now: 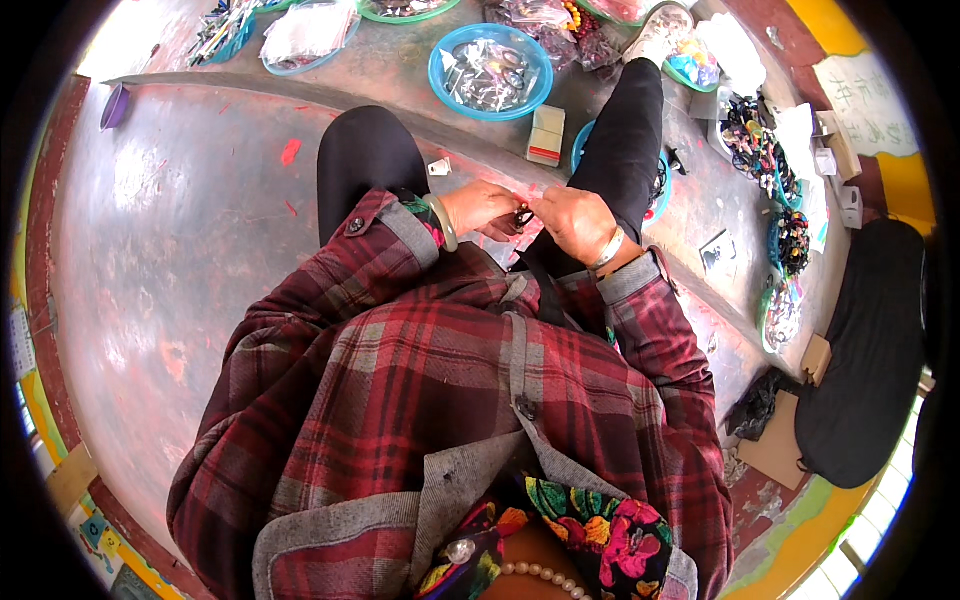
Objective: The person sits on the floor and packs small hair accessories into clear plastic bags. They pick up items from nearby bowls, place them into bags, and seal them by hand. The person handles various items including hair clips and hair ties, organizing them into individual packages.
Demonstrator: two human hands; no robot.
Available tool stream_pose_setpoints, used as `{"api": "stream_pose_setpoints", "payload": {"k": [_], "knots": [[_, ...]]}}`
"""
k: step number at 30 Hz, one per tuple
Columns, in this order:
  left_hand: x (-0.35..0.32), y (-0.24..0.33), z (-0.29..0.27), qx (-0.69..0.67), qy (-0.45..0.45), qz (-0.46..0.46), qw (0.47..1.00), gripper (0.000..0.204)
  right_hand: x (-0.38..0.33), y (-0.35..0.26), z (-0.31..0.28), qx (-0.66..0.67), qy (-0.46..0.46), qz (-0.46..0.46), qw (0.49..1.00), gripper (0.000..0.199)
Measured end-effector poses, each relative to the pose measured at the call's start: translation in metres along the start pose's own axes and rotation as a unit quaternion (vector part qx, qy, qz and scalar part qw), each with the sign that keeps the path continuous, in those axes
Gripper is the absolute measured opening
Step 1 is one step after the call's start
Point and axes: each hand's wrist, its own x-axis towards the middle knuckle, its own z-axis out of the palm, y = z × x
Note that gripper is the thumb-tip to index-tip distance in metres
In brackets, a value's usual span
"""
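My left hand (478,208) and my right hand (577,222) meet between my knees, fingers closed. Pinched between their fingertips is a small dark item (523,216) with a reddish-orange spot; its kind is too small to make out. Fingers cover part of it. A small white spool-like piece (440,167) lies beside my left knee. Past my hands sits a small box (546,136), cream with a red end. Another blue basin (580,146) is partly hidden behind my right leg.
A blue basin (436,82) holding small clear packets stands ahead. Packets fill further tubs along the far edge. On the right are black hair-tie-like bundles (792,240), a cardboard piece (772,440) and a long black bag (865,350). A purple cup (116,107) lies far left.
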Motion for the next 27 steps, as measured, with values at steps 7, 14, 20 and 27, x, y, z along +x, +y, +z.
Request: {"api": "stream_pose_setpoints", "payload": {"k": [7,14,20,27], "knots": [[0.0,0.001,0.001,0.002,-0.003,0.015,1.0,0.031,0.008,-0.001,0.004,0.02,-0.009,-0.012,1.0,0.006],[0.003,-0.002,-0.004,0.02,-0.018,0.042,0.999,0.031,0.007,0.004,0.018,0.066,-0.049,0.023,0.996,0.007],[0.002,0.002,-0.004,-0.028,-0.001,0.025,0.999,0.031,0.011,0.003,0.006,0.248,0.005,0.124,0.961,0.022],[0.0,0.005,-0.002,-0.066,0.001,0.022,0.998,0.031,0.006,-0.001,-0.004,0.181,0.031,0.104,0.977,0.034]]}}
